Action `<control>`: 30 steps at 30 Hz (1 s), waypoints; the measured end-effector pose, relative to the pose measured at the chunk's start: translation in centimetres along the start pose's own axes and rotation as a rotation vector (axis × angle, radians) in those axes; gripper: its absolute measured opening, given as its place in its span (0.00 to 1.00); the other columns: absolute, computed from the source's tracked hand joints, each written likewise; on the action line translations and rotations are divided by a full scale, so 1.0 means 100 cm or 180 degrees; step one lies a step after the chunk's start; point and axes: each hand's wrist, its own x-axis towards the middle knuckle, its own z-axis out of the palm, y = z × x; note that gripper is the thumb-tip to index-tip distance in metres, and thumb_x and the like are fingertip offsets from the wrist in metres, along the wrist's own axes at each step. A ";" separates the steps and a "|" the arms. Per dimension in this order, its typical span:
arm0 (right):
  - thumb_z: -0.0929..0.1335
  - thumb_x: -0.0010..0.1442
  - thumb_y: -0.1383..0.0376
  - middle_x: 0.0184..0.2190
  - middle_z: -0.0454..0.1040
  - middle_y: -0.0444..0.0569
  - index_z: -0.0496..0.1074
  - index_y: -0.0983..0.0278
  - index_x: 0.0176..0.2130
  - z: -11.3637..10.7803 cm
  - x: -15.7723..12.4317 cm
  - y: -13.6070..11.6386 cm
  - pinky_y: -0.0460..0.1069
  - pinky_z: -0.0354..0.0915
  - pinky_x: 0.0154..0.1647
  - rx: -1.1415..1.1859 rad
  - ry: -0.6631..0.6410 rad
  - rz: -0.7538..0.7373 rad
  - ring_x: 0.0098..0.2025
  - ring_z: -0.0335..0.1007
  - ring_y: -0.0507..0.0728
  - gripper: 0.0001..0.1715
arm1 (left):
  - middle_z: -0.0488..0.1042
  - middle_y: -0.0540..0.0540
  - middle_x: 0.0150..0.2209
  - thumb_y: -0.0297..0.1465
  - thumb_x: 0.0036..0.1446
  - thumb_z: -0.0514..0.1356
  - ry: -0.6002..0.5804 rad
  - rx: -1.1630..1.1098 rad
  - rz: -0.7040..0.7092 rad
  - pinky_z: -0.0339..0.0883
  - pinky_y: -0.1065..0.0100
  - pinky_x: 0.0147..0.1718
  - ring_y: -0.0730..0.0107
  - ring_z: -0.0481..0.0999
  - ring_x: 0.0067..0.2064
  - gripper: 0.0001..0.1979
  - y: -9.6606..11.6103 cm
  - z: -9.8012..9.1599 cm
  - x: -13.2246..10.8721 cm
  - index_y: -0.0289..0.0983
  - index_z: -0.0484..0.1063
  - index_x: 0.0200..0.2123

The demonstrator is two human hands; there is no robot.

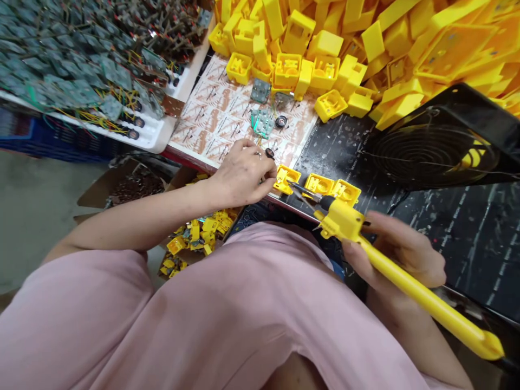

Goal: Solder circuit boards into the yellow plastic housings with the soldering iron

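My right hand (394, 249) is wrapped round a yellow soldering iron (426, 298), whose metal tip points left into a small open yellow plastic case (287, 177) at the table's near edge. My left hand (246, 172) is closed beside that case, fingers curled down; what they pinch is hidden. Just beyond it lie a green circuit board (262, 122) with thin wires and a small round black part (281, 121). Another round black part (270, 153) sits by my left fingers. Two more open yellow cases (319, 184) stand in a row to the right, partly behind the iron.
Yellow cases (298, 32) are heaped along the back. A white tray (158, 132) full of wired circuit boards stands at the left. A black fan (434, 141) is at the right. Below the table edge, a box holds yellow parts (207, 230).
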 end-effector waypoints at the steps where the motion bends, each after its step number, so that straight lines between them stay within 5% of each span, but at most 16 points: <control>1: 0.76 0.64 0.65 0.40 0.85 0.46 0.71 0.50 0.65 0.002 0.002 -0.003 0.55 0.77 0.27 0.0190 0.0128 -0.0057 0.32 0.82 0.61 0.33 | 0.82 0.44 0.33 0.32 0.64 0.55 -0.0015 0.0054 0.0037 0.68 0.49 0.56 0.57 0.80 0.41 0.14 0.000 0.000 0.000 0.39 0.80 0.34; 7: 0.79 0.58 0.73 0.30 0.80 0.39 0.73 0.55 0.42 0.008 0.023 -0.011 0.48 0.74 0.23 0.0445 -0.0026 -0.0440 0.30 0.80 0.55 0.19 | 0.81 0.45 0.30 0.32 0.67 0.53 -0.0039 0.0485 0.0317 0.68 0.49 0.56 0.57 0.79 0.42 0.16 0.000 -0.001 0.005 0.37 0.80 0.33; 17: 0.78 0.61 0.71 0.28 0.80 0.41 0.71 0.59 0.38 0.003 0.057 -0.009 0.43 0.72 0.24 0.0374 -0.0494 -0.1226 0.26 0.78 0.50 0.15 | 0.80 0.45 0.29 0.32 0.65 0.52 -0.0098 0.0740 0.0469 0.68 0.49 0.56 0.57 0.79 0.40 0.16 0.001 -0.001 0.009 0.37 0.79 0.32; 23: 0.71 0.70 0.65 0.30 0.80 0.45 0.73 0.60 0.36 -0.014 0.052 -0.006 0.46 0.76 0.33 0.0304 -0.0929 -0.0815 0.29 0.79 0.51 0.08 | 0.80 0.46 0.29 0.32 0.65 0.52 -0.0175 0.0730 0.0411 0.68 0.49 0.57 0.58 0.79 0.41 0.16 0.001 -0.002 0.009 0.38 0.80 0.33; 30: 0.75 0.67 0.59 0.34 0.84 0.45 0.76 0.57 0.46 -0.007 0.031 0.009 0.48 0.76 0.28 0.0024 -0.0256 -0.0422 0.31 0.82 0.55 0.09 | 0.79 0.46 0.29 0.33 0.66 0.53 -0.0171 0.0495 0.0278 0.67 0.46 0.59 0.57 0.78 0.42 0.17 0.003 -0.004 0.008 0.38 0.81 0.32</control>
